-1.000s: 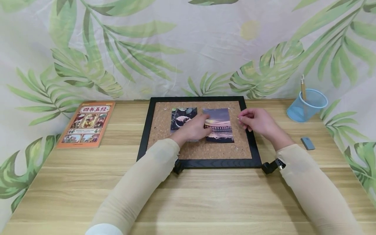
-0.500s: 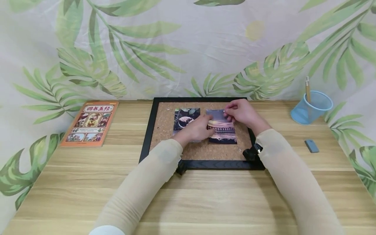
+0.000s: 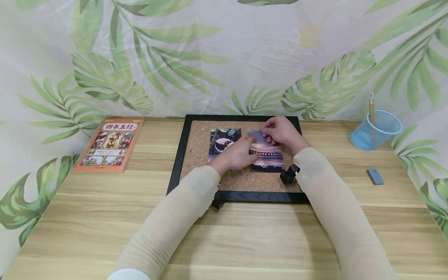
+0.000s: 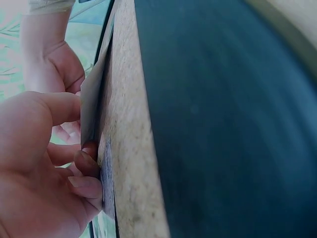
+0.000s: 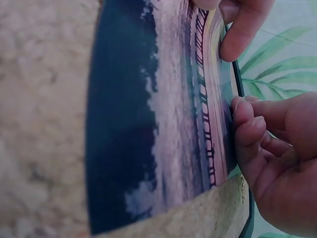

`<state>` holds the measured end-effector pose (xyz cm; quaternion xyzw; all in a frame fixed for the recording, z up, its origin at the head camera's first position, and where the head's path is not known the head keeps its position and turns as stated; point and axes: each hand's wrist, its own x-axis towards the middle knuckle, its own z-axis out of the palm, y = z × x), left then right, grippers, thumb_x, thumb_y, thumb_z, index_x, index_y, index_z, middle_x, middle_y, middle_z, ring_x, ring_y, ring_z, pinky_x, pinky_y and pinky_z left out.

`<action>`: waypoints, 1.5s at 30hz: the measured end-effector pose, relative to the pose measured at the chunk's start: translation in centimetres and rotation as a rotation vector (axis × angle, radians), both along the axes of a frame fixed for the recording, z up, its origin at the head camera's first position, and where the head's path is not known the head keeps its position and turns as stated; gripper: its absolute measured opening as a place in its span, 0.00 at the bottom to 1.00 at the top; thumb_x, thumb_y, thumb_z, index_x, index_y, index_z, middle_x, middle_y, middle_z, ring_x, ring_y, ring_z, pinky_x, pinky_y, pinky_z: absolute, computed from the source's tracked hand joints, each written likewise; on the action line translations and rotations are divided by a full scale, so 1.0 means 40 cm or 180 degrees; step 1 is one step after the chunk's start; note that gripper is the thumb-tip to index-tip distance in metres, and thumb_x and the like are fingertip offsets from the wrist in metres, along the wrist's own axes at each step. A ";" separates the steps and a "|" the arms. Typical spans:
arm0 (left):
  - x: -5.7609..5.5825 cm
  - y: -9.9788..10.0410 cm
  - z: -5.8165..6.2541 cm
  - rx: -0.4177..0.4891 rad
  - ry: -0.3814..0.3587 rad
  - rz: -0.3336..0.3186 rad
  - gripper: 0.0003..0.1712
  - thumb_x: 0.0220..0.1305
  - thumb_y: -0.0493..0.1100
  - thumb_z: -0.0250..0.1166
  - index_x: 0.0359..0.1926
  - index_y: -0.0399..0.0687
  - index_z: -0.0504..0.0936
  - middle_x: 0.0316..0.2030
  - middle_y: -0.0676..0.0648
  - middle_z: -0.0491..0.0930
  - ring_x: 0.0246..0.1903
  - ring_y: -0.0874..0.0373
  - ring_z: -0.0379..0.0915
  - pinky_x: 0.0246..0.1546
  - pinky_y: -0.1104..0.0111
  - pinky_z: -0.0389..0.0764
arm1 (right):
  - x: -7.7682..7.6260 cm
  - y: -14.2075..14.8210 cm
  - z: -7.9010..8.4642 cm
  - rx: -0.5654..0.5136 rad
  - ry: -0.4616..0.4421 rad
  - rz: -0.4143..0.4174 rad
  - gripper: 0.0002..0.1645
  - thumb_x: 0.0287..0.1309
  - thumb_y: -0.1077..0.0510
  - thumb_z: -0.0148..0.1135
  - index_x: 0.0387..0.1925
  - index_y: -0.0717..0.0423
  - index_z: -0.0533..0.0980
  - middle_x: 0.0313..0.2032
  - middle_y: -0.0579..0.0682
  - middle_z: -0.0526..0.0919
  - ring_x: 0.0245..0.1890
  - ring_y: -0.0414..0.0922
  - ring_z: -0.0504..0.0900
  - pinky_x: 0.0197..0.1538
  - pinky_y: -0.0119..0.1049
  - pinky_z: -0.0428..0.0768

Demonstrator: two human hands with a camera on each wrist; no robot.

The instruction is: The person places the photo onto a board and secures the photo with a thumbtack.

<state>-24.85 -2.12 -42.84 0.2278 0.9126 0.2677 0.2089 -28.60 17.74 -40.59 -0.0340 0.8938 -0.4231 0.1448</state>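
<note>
A framed cork board (image 3: 197, 161) lies on the table with two photos on it. My left hand (image 3: 236, 153) pinches the left edge of the sunset pier photo (image 3: 268, 159); in the left wrist view the thumb and fingers lie to either side of the raised photo edge (image 4: 90, 106). My right hand (image 3: 281, 130) is at the top of the same photo, its fingertips pinching a tiny pushpin (image 3: 263, 133), mostly hidden by the fingers. A second photo (image 3: 224, 139), dark with a pale shape, lies to the left, partly covered by my left hand.
An orange comic-style book (image 3: 109, 144) lies at the left. On the right stand a blue mesh pen cup (image 3: 364, 134) holding a pencil (image 3: 372, 109) and, nearer, a small grey-blue block (image 3: 375, 176). A leaf-print cloth (image 3: 210, 58) hangs behind the table.
My right hand has moved left from the board's right edge to the top of the sunset photo, carrying the pushpin. My left hand keeps its hold on the photo.
</note>
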 end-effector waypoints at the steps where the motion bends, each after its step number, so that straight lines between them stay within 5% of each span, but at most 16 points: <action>1: -0.004 -0.001 -0.007 0.0015 0.0005 -0.0002 0.40 0.78 0.53 0.60 0.83 0.43 0.62 0.82 0.39 0.62 0.82 0.47 0.57 0.81 0.55 0.63 | -0.002 -0.002 0.002 0.0039 -0.0015 -0.0001 0.13 0.80 0.64 0.55 0.52 0.70 0.81 0.37 0.57 0.89 0.21 0.37 0.79 0.26 0.29 0.78; 5: -0.002 0.001 0.003 -0.0041 -0.0002 -0.0021 0.40 0.78 0.52 0.59 0.83 0.42 0.61 0.82 0.38 0.62 0.81 0.47 0.59 0.80 0.55 0.65 | -0.013 -0.011 0.010 0.0135 -0.0164 -0.0047 0.12 0.80 0.63 0.56 0.52 0.68 0.81 0.35 0.53 0.88 0.21 0.37 0.79 0.26 0.29 0.78; 14: -0.015 0.004 -0.026 -0.0029 0.0016 -0.0016 0.41 0.78 0.53 0.61 0.83 0.44 0.61 0.80 0.39 0.62 0.80 0.47 0.62 0.79 0.53 0.67 | -0.030 -0.013 0.030 0.0179 -0.0502 -0.0106 0.15 0.80 0.61 0.58 0.54 0.69 0.82 0.28 0.47 0.85 0.22 0.38 0.80 0.29 0.30 0.79; 21: 0.001 0.002 0.005 -0.0047 -0.0023 0.0005 0.41 0.77 0.53 0.62 0.84 0.45 0.61 0.81 0.39 0.62 0.80 0.48 0.61 0.79 0.55 0.67 | -0.035 -0.003 0.029 -0.0031 -0.0678 -0.0198 0.14 0.79 0.62 0.59 0.55 0.70 0.80 0.27 0.48 0.85 0.23 0.38 0.81 0.29 0.30 0.79; 30: 0.005 -0.001 0.010 -0.0064 -0.0017 0.0007 0.41 0.78 0.53 0.61 0.84 0.45 0.62 0.81 0.39 0.63 0.79 0.48 0.63 0.79 0.55 0.68 | -0.042 -0.010 0.031 0.0066 -0.0748 -0.0155 0.12 0.79 0.62 0.58 0.53 0.69 0.79 0.27 0.48 0.84 0.23 0.39 0.81 0.30 0.31 0.79; 45: -0.006 0.011 -0.030 -0.0114 0.0175 0.0031 0.40 0.76 0.51 0.63 0.82 0.43 0.64 0.77 0.38 0.67 0.74 0.46 0.70 0.76 0.54 0.72 | -0.057 -0.013 0.055 0.0508 -0.0897 -0.0053 0.10 0.78 0.59 0.60 0.46 0.64 0.81 0.20 0.46 0.82 0.20 0.39 0.78 0.27 0.32 0.77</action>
